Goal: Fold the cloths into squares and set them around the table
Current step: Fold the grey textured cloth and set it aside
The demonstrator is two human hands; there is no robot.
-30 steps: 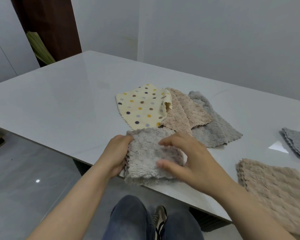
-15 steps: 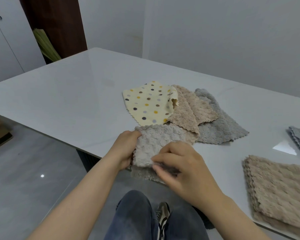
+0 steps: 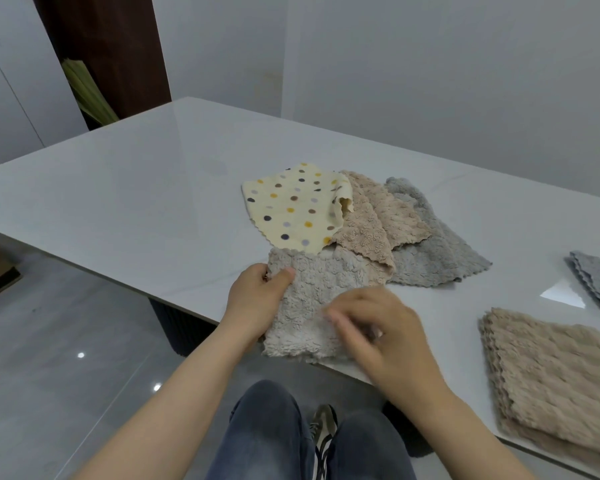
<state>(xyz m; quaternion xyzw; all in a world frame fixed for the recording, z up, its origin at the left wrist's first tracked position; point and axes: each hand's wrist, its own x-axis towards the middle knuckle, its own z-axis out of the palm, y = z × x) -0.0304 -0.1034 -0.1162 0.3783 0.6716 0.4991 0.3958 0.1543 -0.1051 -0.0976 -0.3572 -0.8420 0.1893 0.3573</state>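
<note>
At the near edge of the surface [image 3: 136, 188], partly hanging over it, lies the pale grey cloth [image 3: 312, 296], already doubled into a thick narrow shape; the left hand [image 3: 257, 299] pinches its left edge, thumb on top and fingers under. The right hand [image 3: 378, 327] sits over the right part with bent fingers, but it is blurred, so I cannot tell if it grips the cloth or only presses it.

To do this fold well, I think the left hand should hold its edge fixed while the right one brings the free end across until the borders meet; then the pile must be pressed flat, because such fluffy material springs open easily; pulling the cloth further onto the surface first would help.

This cloth looks soft and bumpy, with a wavy border at the near side. Just behind it, touching, an unfolded heap lies overlapped: a dotted cloth [image 3: 291, 209], a beige cloth [image 3: 378, 220] and a grey cloth [image 3: 437, 258]. Well apart to the right are a beige stack [image 3: 551, 368] and a folded grey cloth [image 3: 596, 285].
</note>
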